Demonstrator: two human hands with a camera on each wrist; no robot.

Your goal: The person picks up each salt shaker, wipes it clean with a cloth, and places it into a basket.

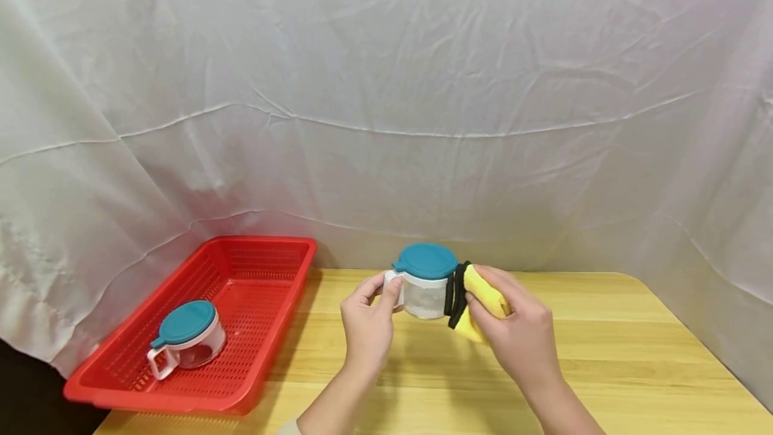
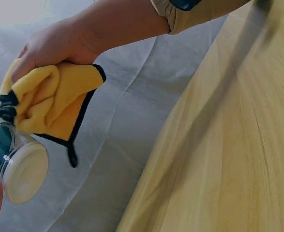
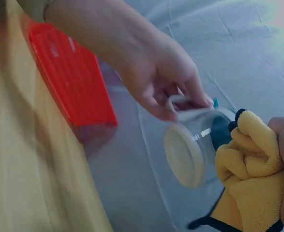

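A clear jar (image 1: 425,297) with a blue lid (image 1: 427,260) and a white handle is held up above the table. My left hand (image 1: 370,317) grips it by the handle (image 3: 180,104), thumb on top. Bunched in my right hand (image 1: 519,327) is a yellow cloth (image 1: 483,294) with black edging, which presses against the jar's right side. In the left wrist view the cloth (image 2: 54,101) hangs with one corner loose beside the jar's round base (image 2: 26,173). Only a bit of the left hand shows there.
To the left stands a red perforated basket (image 1: 284,301), partly over the table's left edge. A second handled jar (image 1: 202,349) with a blue lid (image 1: 187,322) sits inside it. The wooden table (image 1: 634,354) backs onto a pale grey curtain (image 1: 423,86).
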